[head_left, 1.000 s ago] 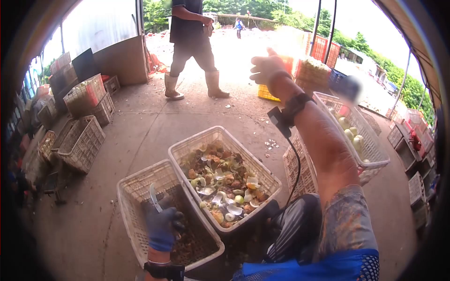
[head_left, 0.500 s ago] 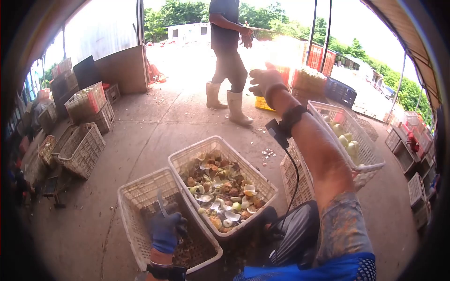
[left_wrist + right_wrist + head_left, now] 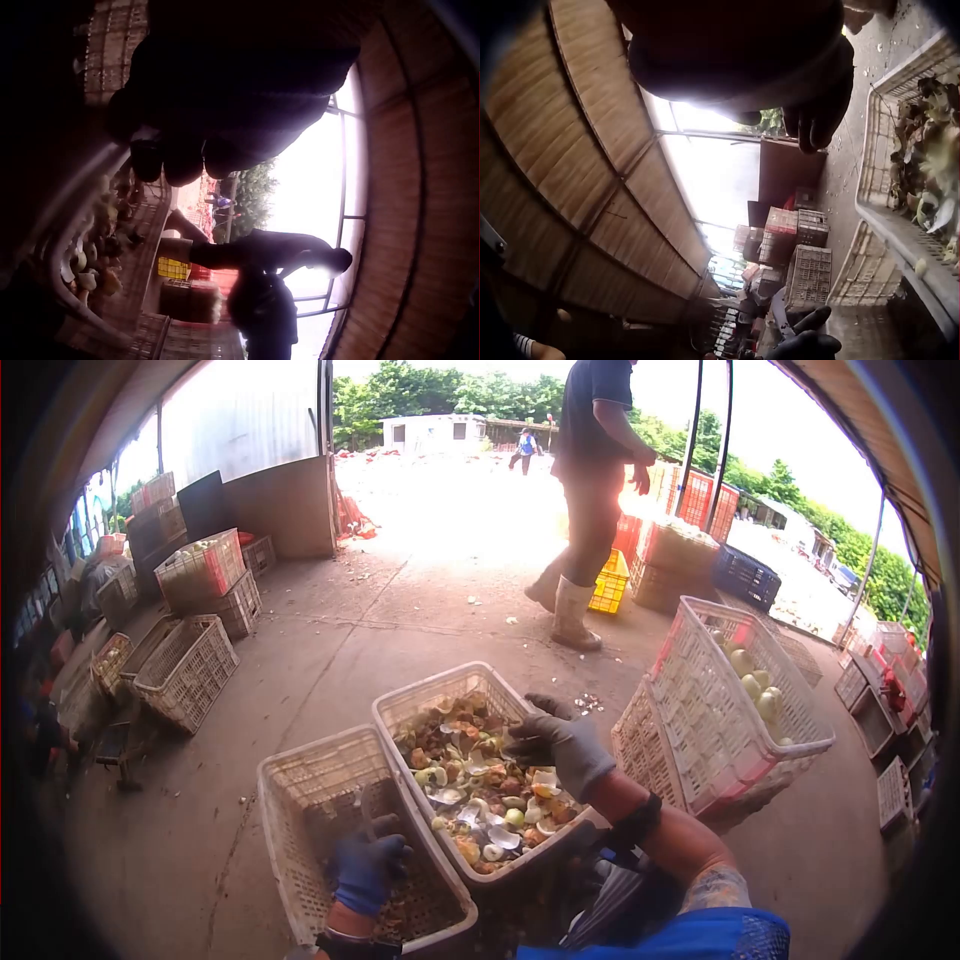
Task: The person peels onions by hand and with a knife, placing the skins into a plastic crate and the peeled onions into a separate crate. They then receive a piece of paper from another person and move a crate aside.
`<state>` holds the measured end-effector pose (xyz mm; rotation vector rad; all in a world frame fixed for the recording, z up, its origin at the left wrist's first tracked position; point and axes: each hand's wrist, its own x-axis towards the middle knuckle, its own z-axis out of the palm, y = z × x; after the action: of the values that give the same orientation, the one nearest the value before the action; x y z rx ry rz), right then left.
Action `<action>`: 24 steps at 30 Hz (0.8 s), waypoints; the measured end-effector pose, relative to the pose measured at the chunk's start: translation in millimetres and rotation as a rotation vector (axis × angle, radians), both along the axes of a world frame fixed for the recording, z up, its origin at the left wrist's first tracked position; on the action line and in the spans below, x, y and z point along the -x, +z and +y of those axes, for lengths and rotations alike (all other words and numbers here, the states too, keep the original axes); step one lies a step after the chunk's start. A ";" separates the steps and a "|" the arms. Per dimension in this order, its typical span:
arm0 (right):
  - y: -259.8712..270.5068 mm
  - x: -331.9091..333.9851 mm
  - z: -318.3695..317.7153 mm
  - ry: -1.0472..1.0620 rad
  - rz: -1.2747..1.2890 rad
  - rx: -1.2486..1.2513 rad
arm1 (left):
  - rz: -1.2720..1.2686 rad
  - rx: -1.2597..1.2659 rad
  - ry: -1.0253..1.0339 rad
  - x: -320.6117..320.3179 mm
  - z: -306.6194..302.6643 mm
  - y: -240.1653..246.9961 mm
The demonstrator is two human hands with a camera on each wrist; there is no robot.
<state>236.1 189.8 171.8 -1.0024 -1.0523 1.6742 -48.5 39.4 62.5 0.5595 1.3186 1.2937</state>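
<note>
My left hand (image 3: 368,870), in a blue glove, is inside a pale plastic basket (image 3: 287,800). It grips a knife, whose blade (image 3: 781,313) stands out from the dark gloved fingers in the right wrist view; in the head view the blade is faint. My right hand (image 3: 570,748), in a grey glove, is over the right side of a second basket (image 3: 402,710), its fingers spread and holding nothing. That basket holds peelings and scraps (image 3: 470,770), with several pale round pieces among them. Both hands look dark in their own wrist views.
At right, a white crate (image 3: 700,700) holds pale round vegetables (image 3: 768,705). A person in boots (image 3: 575,610) walks beside a yellow crate (image 3: 608,585). Stacked crates (image 3: 200,575) and an upright basket (image 3: 190,675) stand at left; a blue crate (image 3: 748,575) stands at back right.
My right hand has come down from its raised, outstretched position to over the scraps basket. The person in boots has walked to the right. My left hand has stayed in its basket.
</note>
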 end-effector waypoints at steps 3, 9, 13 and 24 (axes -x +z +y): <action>-21.4 -17.1 19.4 0.001 -0.021 -0.008 | -0.011 -0.002 -0.022 0.1 0.8 -3.2; -46.8 -10.2 38.0 0.040 0.030 0.100 | -0.025 0.069 -0.029 -4.8 2.1 -11.4; -43.6 -3.7 42.4 0.078 -0.033 0.030 | -0.017 0.085 -0.020 -11.2 8.1 -16.9; -60.4 -10.0 52.2 0.083 0.106 0.125 | 0.022 0.108 -0.067 -16.5 3.9 -7.8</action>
<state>246.1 241.9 111.4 -0.9496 -0.9402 1.8592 -32.0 43.3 54.7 0.5388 1.3679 1.1576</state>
